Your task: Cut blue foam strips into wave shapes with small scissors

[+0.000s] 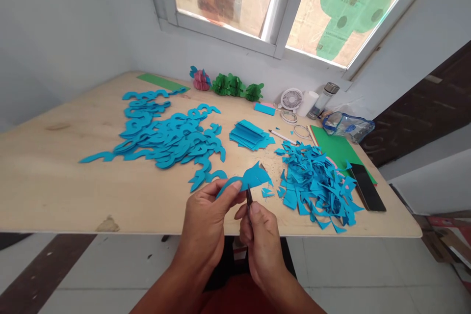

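Between thumb and fingers my left hand (208, 213) pinches a piece of blue paper (253, 176), partly cut into a curve. My right hand (262, 235) is closed round a dark pair of scissors (249, 197), whose blades meet the paper's lower edge. Their handles are mostly hidden by my fingers. To the left of my hands lies a heap of curvy blue paper cutouts (172, 140). A pile of blue paper scraps (312, 181) is on the right. Behind the held piece sits a stack of folded blue paper (250, 133).
A black phone (368, 189) rests near the table's right edge beside green paper (336, 144). A pencil (282, 136), small white fan (291, 99), glass bottle (324, 100) and clear pouch (349, 127) stand or lie farther back. Green paper ornaments (233, 86) line the wall.
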### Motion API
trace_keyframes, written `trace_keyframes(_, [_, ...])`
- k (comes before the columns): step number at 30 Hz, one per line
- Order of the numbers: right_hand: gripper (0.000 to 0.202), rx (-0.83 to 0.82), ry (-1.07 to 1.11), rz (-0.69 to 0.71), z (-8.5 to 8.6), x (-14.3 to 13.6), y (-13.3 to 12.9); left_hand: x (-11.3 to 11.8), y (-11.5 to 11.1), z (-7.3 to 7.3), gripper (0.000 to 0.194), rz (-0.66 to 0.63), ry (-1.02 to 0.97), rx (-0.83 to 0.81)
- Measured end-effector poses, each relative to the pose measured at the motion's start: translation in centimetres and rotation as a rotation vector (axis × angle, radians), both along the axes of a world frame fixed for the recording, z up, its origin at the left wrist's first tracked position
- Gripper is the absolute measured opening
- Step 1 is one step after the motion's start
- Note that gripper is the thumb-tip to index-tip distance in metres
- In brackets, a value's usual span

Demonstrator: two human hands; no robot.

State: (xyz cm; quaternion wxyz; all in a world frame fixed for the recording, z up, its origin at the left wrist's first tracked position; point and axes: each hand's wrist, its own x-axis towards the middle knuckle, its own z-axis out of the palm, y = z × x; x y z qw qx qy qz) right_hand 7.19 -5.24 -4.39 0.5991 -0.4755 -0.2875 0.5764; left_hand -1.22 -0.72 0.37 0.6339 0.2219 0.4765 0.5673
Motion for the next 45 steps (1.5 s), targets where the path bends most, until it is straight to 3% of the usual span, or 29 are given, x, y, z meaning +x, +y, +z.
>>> trace_keyframes(13, [0.045, -0.01, -0.016, -0.011, 0.44, -0.21, -0.05, 0.19, 0.02, -0.22, 0.02, 0.024, 0.021, -0.002])
trace_keyframes(32, [0.046, 0.051, -0.108, -0.018, -0.2, 0.05, -0.3, 0.0, -0.36, -0.06, 0.018, 0.021, 0.084, 0.029])
trace_keyframes(45, [0.045, 0.04, -0.103, -0.051, -0.22, -0.26, -0.4, 0.43, -0.59, 0.12, 0.02, 0.046, -0.017, -0.031])
